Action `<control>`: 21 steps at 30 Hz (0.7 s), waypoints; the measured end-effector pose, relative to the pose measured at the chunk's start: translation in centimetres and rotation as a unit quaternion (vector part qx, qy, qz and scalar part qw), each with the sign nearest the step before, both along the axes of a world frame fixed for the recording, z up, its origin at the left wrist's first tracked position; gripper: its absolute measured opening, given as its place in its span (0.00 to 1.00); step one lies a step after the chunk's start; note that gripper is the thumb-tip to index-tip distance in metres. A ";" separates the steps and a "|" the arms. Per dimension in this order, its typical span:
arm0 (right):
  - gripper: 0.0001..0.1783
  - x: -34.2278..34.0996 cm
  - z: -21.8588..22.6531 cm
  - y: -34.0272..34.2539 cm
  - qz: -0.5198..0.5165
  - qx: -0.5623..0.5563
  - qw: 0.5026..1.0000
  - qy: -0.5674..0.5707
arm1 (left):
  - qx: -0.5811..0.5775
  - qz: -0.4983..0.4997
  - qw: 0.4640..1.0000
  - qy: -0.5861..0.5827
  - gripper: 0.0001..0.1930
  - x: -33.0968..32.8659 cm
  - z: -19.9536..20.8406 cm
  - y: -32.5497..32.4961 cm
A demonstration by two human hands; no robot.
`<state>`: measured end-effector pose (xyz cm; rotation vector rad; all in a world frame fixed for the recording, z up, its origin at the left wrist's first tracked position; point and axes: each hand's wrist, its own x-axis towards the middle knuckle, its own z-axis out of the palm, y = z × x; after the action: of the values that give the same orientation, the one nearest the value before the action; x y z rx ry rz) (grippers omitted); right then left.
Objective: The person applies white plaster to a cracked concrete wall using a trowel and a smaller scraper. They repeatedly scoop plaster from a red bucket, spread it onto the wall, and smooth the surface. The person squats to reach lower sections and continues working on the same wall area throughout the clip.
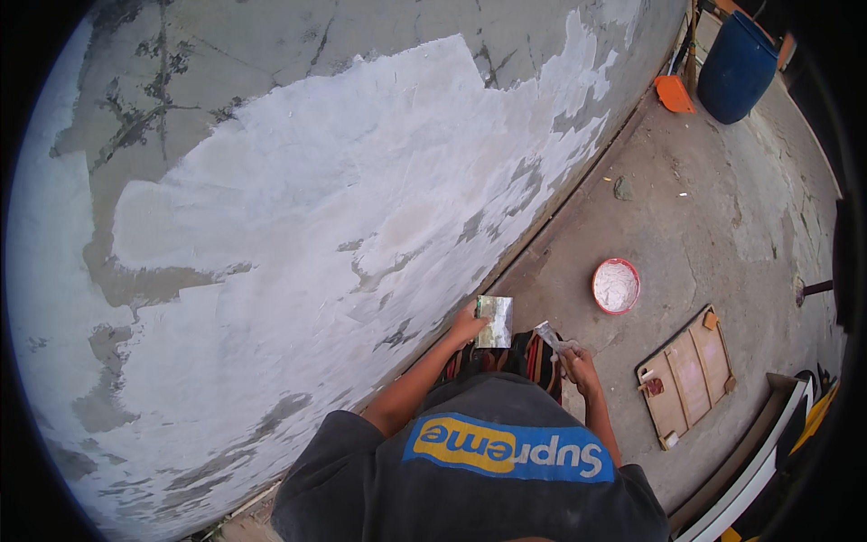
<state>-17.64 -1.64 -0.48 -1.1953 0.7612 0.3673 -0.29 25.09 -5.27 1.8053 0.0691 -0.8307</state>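
My left hand (466, 325) grips a flat rectangular metal plastering blade (496, 322), its face smeared with whitish filler, held in front of my body close to the wall. In my right hand (579, 365) is a narrow putty knife (547, 335) coated with the same pale stuff, its blade pointing up and left toward the plate. The two tools are apart. To the left, the grey wall (298, 194) is largely covered with patchy white filler, with bare grey and dark cracks showing at the top and in scattered spots.
A round red-rimmed bucket (617, 286) of white paste stands on the concrete floor ahead to the right. Nearby lies a wooden-framed panel (689, 378). Farther off are a blue barrel (737, 68) and an orange dustpan (674, 94). A small stone (623, 188) sits near the wall's foot.
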 end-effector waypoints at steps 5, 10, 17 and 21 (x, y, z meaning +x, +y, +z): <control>0.12 1.4 -0.9 -3.0 0.028 -0.124 0.992 -0.021 | 0.172 0.099 0.972 -0.125 0.37 -1.9 -9.4 1.1; 0.11 -0.2 -1.4 -7.9 0.069 -0.150 0.981 -0.100 | 0.215 0.232 0.947 0.059 0.25 -6.8 -6.6 6.0; 0.10 -11.7 -4.6 -17.2 0.021 -0.189 0.981 -0.039 | 0.111 0.567 0.794 0.188 0.12 -16.5 -7.0 7.1; 0.10 -17.7 -7.1 -22.0 0.020 -0.169 0.985 0.034 | 0.099 0.575 0.791 0.183 0.12 -20.1 -4.5 2.0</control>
<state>-35.32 -23.65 -7.54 -1.5246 0.8828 0.3211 -20.35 27.11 -9.72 1.3608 1.4082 -0.2369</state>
